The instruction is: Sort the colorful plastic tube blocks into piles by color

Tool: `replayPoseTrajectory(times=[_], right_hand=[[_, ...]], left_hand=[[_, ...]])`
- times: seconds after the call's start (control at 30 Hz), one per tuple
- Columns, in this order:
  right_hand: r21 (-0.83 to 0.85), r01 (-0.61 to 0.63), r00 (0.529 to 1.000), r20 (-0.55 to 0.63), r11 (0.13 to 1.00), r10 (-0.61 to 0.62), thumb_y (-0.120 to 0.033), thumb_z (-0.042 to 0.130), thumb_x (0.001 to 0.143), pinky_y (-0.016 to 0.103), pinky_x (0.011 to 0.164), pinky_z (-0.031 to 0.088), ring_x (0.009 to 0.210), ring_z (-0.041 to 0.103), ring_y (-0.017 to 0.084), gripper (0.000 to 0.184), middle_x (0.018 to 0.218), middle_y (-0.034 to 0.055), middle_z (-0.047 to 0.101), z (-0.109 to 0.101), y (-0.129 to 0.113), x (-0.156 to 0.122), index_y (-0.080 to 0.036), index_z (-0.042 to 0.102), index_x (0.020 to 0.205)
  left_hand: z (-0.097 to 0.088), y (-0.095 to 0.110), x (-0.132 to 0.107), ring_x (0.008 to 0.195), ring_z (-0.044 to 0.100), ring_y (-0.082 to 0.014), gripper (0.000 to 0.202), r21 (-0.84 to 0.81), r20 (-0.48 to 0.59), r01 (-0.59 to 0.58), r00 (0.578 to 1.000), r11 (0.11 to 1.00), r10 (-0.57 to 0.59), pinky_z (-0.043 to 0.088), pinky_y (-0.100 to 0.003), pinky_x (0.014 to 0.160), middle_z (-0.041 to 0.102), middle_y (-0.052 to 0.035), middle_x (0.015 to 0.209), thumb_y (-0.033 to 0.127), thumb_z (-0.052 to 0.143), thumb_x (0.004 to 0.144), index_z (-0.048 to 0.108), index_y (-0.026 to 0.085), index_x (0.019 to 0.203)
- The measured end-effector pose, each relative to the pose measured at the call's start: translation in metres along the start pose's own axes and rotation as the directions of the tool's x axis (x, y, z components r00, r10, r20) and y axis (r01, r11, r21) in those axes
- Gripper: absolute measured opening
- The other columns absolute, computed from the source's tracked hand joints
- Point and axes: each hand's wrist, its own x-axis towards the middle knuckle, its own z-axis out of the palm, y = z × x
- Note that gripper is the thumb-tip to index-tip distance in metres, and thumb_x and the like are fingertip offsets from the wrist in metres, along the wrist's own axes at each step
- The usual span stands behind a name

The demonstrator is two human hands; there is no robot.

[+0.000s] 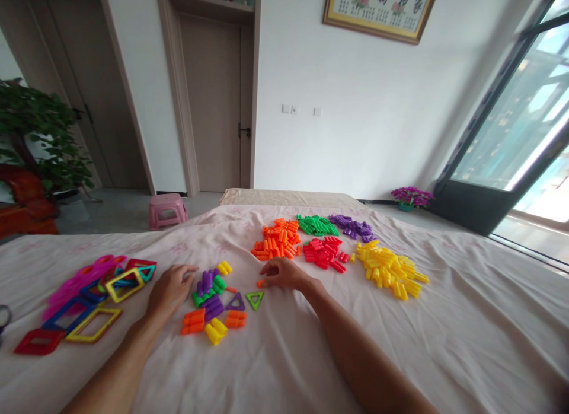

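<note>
My right hand [283,274] reaches in at the centre, its thumb and fingers pinched on a small orange plastic piece [259,284]. My left hand [172,287] rests on the cloth with fingers loosely extended, nothing visible in it. Between the hands lies a mixed group: purple pieces [212,308], green pieces [202,298], yellow pieces [216,331] and orange pieces [192,321]. A purple triangle [235,302] and a green triangle [255,300] lie near my right hand. Just beyond it is a pile of orange bullet-shaped pieces [279,239].
Further piles are red [323,252], green [317,225], purple [353,226] and yellow [391,268]. At the left, coloured frame tiles [94,325] overlap on the pale tablecloth [347,354]. A pink stool [168,210] stands beyond the table.
</note>
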Motion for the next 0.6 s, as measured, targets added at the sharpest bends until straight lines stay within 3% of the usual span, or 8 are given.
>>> replayPoseTrajectory(times=[0.17,0.37,0.5,0.6], right_hand=[[-0.152,0.074,0.997,0.043,0.986,-0.068,-0.037,0.079,0.075,0.019,0.057,0.039,0.067,0.06,0.012,0.02,0.077,-0.0007,0.073,-0.0025,-0.0024,-0.0007,-0.02,0.08,0.086],[-0.134,0.004,0.988,-0.151,0.991,-0.024,-0.035,0.071,0.081,0.02,0.052,0.035,0.057,0.054,0.011,0.017,0.065,-0.0021,0.068,-0.0021,-0.0015,-0.0029,-0.019,0.076,0.079],[0.064,-0.081,0.962,-0.258,0.995,0.095,-0.035,0.07,0.08,0.02,0.048,0.037,0.051,0.055,0.011,0.018,0.056,-0.0025,0.064,0.0013,0.0041,-0.0007,-0.018,0.072,0.075],[0.307,-0.073,0.906,-0.376,0.949,0.192,-0.037,0.072,0.077,0.021,0.048,0.044,0.052,0.059,0.012,0.02,0.06,-0.0004,0.065,0.0038,0.0048,0.0044,-0.016,0.07,0.076]], left_hand=[[0.0004,-0.0013,0.0008,0.114,0.063,-0.0237,0.039,0.0,0.01,0.0,1.0,1.0,0.0,0.046,-0.033,0.101,0.071,-0.0086,0.119,0.033,0.044,0.086,0.072,0.02,0.111],[0.0007,-0.002,0.0008,0.114,0.064,-0.0223,0.038,0.006,0.005,-0.005,1.0,1.0,0.005,0.047,-0.03,0.1,0.071,-0.0069,0.119,0.033,0.045,0.086,0.072,0.022,0.11],[0.0014,-0.0026,0.0009,0.114,0.064,-0.023,0.038,0.006,0.0,-0.002,1.0,1.0,0.002,0.047,-0.031,0.1,0.071,-0.007,0.119,0.034,0.044,0.087,0.072,0.022,0.11],[0.002,-0.0032,0.0009,0.114,0.064,-0.0233,0.039,0.003,0.006,-0.003,1.0,1.0,0.002,0.047,-0.032,0.1,0.071,-0.0071,0.119,0.034,0.044,0.087,0.072,0.022,0.111]])
